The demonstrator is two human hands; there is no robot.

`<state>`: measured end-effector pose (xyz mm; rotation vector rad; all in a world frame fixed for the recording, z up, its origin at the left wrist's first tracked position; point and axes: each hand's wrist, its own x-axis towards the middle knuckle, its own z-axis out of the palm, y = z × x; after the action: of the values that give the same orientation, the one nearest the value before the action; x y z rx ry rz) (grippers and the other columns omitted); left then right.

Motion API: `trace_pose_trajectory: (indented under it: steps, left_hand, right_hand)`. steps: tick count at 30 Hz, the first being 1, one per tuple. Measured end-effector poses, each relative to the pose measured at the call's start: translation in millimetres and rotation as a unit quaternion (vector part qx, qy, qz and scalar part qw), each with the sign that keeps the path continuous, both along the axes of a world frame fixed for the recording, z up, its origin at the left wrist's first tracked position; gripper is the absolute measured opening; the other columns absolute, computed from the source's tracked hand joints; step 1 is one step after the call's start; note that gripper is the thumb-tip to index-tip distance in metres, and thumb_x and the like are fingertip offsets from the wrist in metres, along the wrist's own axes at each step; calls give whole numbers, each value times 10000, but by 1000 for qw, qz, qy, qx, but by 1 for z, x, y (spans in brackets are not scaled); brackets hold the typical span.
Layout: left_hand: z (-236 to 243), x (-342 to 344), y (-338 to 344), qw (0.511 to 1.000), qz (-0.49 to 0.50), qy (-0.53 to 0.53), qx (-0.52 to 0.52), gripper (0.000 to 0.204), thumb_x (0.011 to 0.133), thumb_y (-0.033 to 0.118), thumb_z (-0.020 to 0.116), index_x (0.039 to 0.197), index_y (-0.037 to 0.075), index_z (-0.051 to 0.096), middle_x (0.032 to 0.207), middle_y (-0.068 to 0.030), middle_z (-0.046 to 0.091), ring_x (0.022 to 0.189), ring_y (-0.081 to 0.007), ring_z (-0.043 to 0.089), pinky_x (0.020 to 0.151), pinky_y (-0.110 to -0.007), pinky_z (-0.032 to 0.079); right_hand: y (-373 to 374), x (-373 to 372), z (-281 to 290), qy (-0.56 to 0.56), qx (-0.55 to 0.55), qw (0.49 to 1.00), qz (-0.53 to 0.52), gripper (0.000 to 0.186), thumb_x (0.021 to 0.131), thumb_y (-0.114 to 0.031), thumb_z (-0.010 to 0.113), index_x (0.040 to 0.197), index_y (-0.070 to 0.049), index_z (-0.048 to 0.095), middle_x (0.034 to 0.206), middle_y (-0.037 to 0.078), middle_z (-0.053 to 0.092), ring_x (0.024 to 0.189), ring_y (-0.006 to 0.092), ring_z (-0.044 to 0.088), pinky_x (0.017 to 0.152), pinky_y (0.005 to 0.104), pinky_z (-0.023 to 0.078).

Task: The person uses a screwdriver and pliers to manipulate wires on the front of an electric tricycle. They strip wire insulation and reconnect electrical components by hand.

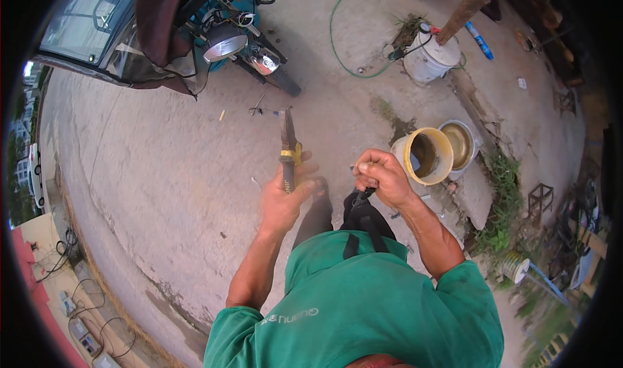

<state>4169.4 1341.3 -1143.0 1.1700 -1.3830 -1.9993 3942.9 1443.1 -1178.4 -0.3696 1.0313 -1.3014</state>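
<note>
My left hand [285, 196] is wrapped round pliers [287, 134] with a black-and-yellow grip. Their dark metal head points away from me, above the concrete. To the right, my right hand [379, 176] is closed in a pinch. A small black piece [368, 193] shows below its fingers, and a tiny dark tip sticks out at the thumb side. What this piece is I cannot make out. The two hands are apart, in front of my dark trousers.
A three-wheeled motor vehicle [227, 43] stands ahead on the left. Off to the right are a yellowish bucket [407, 152], a metal basin [462, 131] and a white lidded bucket [425, 63]. A green hose [332, 34] curves over the concrete. Weeds [500, 206] grow along a broken edge.
</note>
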Motion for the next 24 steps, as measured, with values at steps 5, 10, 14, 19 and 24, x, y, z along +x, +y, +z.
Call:
trace_pose_trajectory:
  steps: [5, 10, 14, 19, 24]
  left_hand:
    - [9, -31, 5, 993, -44, 5, -111, 337, 905, 156, 761, 1177, -35, 697, 1441, -162, 524, 1256, -255, 561, 996, -380, 515]
    - [7, -42, 8, 992, -26, 30, -120, 195, 888, 86, 762, 1042, -23, 714, 1331, -169, 577, 1164, -261, 622, 952, -388, 518]
    - [6, -41, 2, 996, 9, 37, -76, 180, 891, 93, 755, 1013, -27, 700, 1304, -169, 590, 1114, -246, 635, 867, -360, 522]
    - [14, -42, 3, 1000, 11, 17, -19, 272, 896, 124, 762, 1108, -36, 700, 1309, -163, 589, 1124, -242, 633, 879, -363, 529]
    - [5, -44, 9, 983, -66, 30, -168, 239, 891, 114, 763, 1075, -33, 717, 1294, -165, 590, 1126, -246, 629, 944, -380, 527]
  right_hand:
    - [-6, 9, 11, -66, -57, 996, 32, 145, 979, -123, 574, 932, 1, 634, 710, 4, 554, 629, 81, 499, 677, 294, 508]
    - [-6, 10, 23, -2, -42, 996, 73, 171, 996, -141, 559, 933, -2, 636, 692, -5, 530, 614, 78, 483, 694, 308, 522]
    - [0, 8, 20, -17, -8, 999, 49, 179, 1002, -144, 556, 944, 2, 641, 675, -24, 507, 583, 68, 451, 652, 287, 475]
    - [1, 7, 20, -45, -17, 998, 27, 171, 1001, -142, 565, 950, 3, 641, 660, -34, 490, 572, 63, 434, 637, 279, 457]
    - [3, 10, 21, -56, -29, 997, 36, 153, 1005, -139, 564, 973, -9, 637, 667, -35, 488, 590, 62, 444, 693, 296, 512]
